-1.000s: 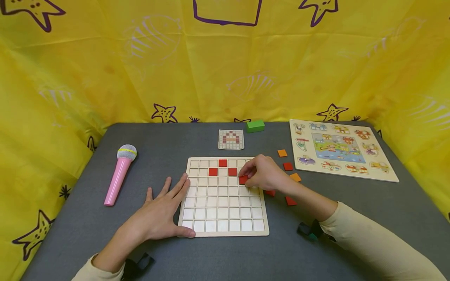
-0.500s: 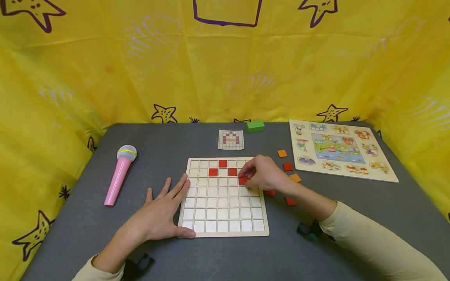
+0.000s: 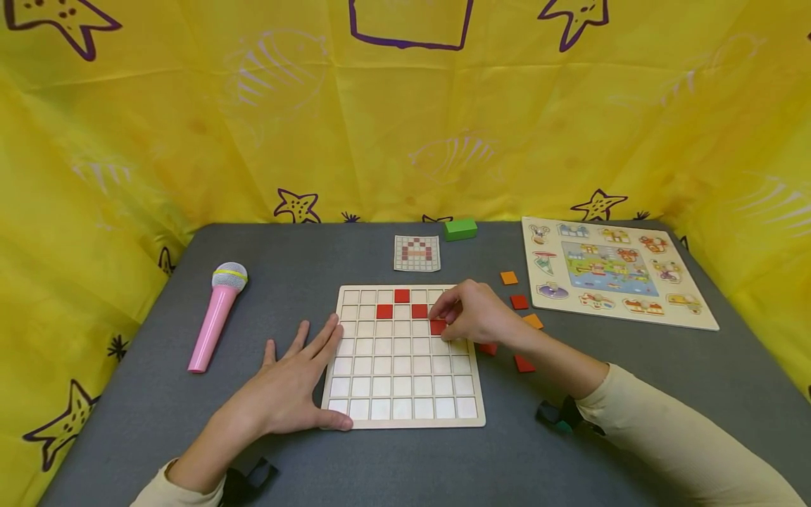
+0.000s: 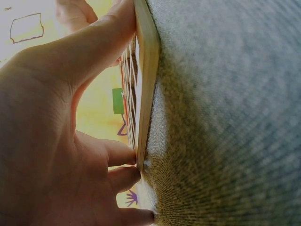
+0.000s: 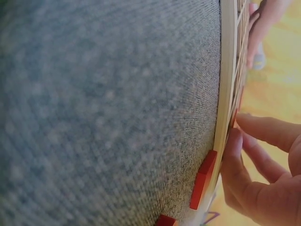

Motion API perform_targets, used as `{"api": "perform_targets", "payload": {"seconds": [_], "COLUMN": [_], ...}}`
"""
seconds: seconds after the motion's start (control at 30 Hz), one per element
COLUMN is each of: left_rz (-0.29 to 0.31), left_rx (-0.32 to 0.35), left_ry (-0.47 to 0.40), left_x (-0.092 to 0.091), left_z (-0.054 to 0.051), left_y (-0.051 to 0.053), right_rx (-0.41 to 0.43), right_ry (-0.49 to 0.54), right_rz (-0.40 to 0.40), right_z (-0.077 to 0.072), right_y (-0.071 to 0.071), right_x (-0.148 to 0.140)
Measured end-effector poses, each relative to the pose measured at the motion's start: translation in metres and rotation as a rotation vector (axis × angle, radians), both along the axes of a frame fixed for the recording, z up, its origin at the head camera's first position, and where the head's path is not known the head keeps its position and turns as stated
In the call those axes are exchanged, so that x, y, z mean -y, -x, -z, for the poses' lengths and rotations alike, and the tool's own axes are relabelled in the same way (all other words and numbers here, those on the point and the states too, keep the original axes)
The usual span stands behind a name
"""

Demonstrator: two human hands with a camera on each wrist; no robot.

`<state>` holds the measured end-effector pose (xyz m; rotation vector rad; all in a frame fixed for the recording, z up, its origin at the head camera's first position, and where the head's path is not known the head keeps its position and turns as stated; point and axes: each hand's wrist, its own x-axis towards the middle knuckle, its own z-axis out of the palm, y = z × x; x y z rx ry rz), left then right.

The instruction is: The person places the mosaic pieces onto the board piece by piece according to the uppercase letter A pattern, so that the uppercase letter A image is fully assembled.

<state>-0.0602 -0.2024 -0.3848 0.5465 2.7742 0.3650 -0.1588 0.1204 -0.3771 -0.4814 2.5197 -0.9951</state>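
A pale wooden grid board (image 3: 412, 423) lies flat on the grey table. My left hand (image 3: 288, 387) rests along its left side with fingers spread, the fingertips at the left edge and the thumb at the near left corner. Over the right part of the board, my right hand (image 3: 476, 313) pinches a red square tile (image 3: 438, 327) at a cell in the third row. Its fingers partly cover that tile. Three other red tiles sit in cells: one red tile (image 3: 402, 296) in the top row, two in the second, including a red tile (image 3: 384, 311).
Several loose red and orange tiles lie right of the board, among them an orange tile (image 3: 509, 278) and a red tile (image 3: 524, 363). Behind it are a pattern card (image 3: 416, 253) and a green block (image 3: 460, 229). A pink microphone (image 3: 215, 317) lies left, a picture puzzle (image 3: 621, 274) right.
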Motion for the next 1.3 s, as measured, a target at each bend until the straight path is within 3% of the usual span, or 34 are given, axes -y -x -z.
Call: {"api": "perform_targets", "payload": {"seconds": [0.77, 1.0, 1.3], "left_rz": [0.002, 0.001, 0.001], "left_rx": [0.0, 0.005, -0.01], "left_ry": [0.005, 0.002, 0.015], "left_x": [0.0, 0.0, -0.002], "left_z": [0.001, 0.0, -0.001], "left_y": [-0.001, -0.001, 0.0], "right_rx": [-0.051, -0.081, -0.058], "right_ry": [0.066, 0.038, 0.01], "right_rz": [0.027, 0.048, 0.09], "right_z": [-0.004, -0.004, -0.004], "right_y": [0.0, 0.002, 0.005], "right_x": [-0.032, -0.044, -0.063]}}
